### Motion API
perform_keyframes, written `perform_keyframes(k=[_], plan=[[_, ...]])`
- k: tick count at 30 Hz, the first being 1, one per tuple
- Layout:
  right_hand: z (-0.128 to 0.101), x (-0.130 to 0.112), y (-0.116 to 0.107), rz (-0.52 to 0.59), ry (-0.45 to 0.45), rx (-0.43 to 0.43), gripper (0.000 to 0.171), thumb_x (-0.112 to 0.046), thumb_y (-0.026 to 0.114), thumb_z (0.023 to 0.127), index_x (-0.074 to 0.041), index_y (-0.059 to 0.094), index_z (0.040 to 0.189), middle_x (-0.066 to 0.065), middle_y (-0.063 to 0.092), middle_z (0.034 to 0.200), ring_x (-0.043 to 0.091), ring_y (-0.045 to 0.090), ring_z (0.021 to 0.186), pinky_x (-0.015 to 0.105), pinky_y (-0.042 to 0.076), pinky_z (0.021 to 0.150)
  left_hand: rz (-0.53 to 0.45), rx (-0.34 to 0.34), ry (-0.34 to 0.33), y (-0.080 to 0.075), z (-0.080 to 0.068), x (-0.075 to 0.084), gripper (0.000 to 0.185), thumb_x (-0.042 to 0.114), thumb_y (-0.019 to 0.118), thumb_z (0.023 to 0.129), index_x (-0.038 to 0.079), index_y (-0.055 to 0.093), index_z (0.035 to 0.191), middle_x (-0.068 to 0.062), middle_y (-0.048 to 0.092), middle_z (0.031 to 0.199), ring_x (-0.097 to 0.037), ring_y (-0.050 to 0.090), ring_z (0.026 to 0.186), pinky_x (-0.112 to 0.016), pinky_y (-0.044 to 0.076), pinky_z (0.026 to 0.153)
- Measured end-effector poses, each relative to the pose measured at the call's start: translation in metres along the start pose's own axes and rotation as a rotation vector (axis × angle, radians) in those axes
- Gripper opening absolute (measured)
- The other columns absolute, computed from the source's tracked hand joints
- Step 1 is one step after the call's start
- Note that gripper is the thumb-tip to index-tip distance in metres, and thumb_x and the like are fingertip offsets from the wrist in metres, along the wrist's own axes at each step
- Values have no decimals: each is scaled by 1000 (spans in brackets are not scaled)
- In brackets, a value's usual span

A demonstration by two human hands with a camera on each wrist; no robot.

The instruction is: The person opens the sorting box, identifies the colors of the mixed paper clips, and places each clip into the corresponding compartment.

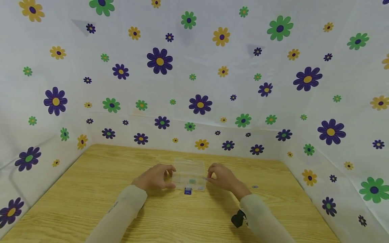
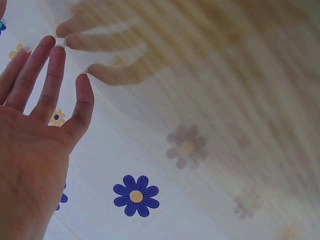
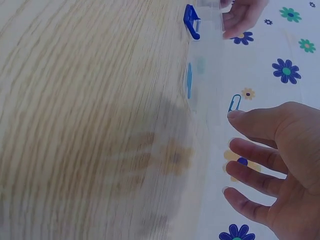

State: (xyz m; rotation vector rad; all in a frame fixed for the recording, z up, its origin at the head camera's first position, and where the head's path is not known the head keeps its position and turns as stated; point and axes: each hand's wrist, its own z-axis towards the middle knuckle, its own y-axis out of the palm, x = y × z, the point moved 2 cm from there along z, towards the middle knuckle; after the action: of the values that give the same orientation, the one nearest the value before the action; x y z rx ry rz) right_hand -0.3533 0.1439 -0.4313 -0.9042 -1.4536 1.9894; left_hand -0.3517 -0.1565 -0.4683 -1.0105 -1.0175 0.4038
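A clear plastic box (image 1: 182,185) with a blue latch (image 1: 188,191) lies on the table, its lid (image 1: 189,165) open toward the back. My left hand (image 1: 156,176) holds the box at its left end, thumb toward the front and fingers farther back. Just off the right end, my right hand (image 1: 223,177) pinches a blue paper clip (image 3: 234,102) between thumb and index finger; the other fingers (image 3: 257,180) are spread. Inside the box are a small pale green piece (image 1: 192,181) and, near the front right, another paper clip (image 3: 189,80).
To the right of my right hand, a paper clip (image 1: 255,186) lies on the wood-grain table (image 1: 188,222). White flower-printed sheeting (image 1: 194,84) stands behind and at both sides of the table. A black object (image 1: 238,218) sits at my right cuff.
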Motion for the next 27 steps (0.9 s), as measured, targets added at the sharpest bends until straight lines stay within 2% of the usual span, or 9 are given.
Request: perform_keyframes(k=[7, 14, 27], plan=[[5, -6, 3, 46, 33, -7, 9, -9, 75, 92, -9, 75, 83, 10, 72, 111, 32, 66, 109, 49, 55, 96, 7, 4, 23, -2, -2, 2, 64, 47, 84, 81, 8, 67, 128, -3, 72, 114, -19, 64, 101, -43, 54, 92], [7, -12, 3, 57, 50, -19, 10, -10, 75, 92, -12, 74, 82, 10, 71, 114, 32, 65, 110, 49, 55, 96, 5, 2, 18, -1, -2, 2, 64, 48, 84, 81, 8, 67, 128, -3, 72, 113, -19, 64, 101, -44, 54, 93], [11, -18, 8, 62, 34, -50, 10, -12, 77, 91, -10, 75, 81, 10, 71, 112, 31, 64, 108, 50, 54, 98, -11, -1, 6, -3, -2, 3, 65, 47, 85, 81, 7, 67, 129, -5, 72, 114, -20, 64, 102, -46, 53, 95]])
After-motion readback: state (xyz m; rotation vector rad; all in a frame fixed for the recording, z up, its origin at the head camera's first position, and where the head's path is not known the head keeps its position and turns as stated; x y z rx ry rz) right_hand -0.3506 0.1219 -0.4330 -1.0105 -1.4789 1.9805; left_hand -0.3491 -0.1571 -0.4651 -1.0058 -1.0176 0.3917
